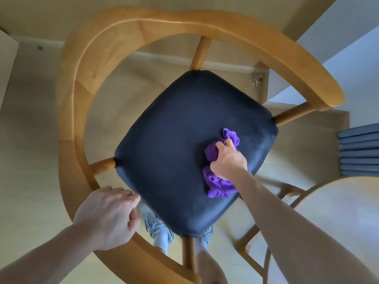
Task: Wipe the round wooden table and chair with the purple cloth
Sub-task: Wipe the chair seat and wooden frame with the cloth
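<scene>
I look straight down on the wooden chair, whose curved backrest and arm rail ring a dark padded seat. My right hand grips the bunched purple cloth and presses it on the seat's right side. My left hand holds the chair's curved rail at the lower left, fingers curled over its inner edge. The round wooden table shows as a pale curved top at the lower right.
Pale floor lies all around the chair. My feet in light shoes stand under the seat's near edge. Blue-grey slats sit at the right edge. A white wall rises at the upper right.
</scene>
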